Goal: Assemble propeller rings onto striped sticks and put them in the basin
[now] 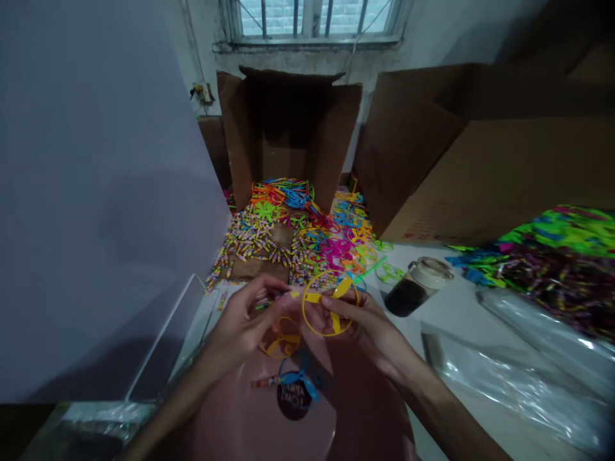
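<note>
R hand (355, 314) pinches yellow ringed propeller (343, 288) over pink basin's (216, 426) far side, thumb + fingers nr hub, ring reaching out twd L hand (252, 314). That one, also above basin, has fingers curled; can't tell if they grip anything. Blue propeller (302, 379) lies in basin; dark-filled jar (408, 296) sits R of basin, colourful parts (257, 237) heaped beyond it.

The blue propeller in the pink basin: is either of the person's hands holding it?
No, the blue propeller lies partly over the dark round label in the pink basin, apart from the left hand and the right hand.
</note>
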`<state>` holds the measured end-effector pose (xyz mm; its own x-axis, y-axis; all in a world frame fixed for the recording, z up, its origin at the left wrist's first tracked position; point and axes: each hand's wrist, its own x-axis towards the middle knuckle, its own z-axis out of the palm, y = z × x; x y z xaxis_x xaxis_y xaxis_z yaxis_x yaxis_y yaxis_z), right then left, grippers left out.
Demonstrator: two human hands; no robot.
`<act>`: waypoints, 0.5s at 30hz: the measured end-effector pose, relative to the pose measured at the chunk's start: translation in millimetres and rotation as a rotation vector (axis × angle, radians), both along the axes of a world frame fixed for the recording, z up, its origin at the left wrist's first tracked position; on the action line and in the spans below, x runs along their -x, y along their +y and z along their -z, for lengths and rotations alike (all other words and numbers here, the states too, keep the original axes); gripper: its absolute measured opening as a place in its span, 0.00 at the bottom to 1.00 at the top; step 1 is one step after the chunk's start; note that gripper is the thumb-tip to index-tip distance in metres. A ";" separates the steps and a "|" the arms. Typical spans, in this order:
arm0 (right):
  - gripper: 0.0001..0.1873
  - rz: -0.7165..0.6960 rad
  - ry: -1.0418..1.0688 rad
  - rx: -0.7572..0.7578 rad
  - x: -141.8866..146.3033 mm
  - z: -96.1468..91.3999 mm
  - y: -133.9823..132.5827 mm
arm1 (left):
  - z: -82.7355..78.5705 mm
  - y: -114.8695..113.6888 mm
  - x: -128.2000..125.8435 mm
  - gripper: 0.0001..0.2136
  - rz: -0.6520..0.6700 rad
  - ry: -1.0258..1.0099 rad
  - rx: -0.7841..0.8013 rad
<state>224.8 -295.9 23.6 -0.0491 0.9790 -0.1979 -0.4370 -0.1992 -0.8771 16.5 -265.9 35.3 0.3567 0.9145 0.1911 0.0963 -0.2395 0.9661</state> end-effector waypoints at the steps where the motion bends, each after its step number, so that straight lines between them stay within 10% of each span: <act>1: 0.14 -0.012 -0.006 0.000 3.4 -2.4 -3.0 | -0.2 -4.8 -2.4 0.10 0.030 -0.014 0.059; 15: 0.16 0.021 0.068 0.065 23.5 -15.7 -16.9 | -12.2 -19.0 5.3 0.11 0.070 -0.043 0.149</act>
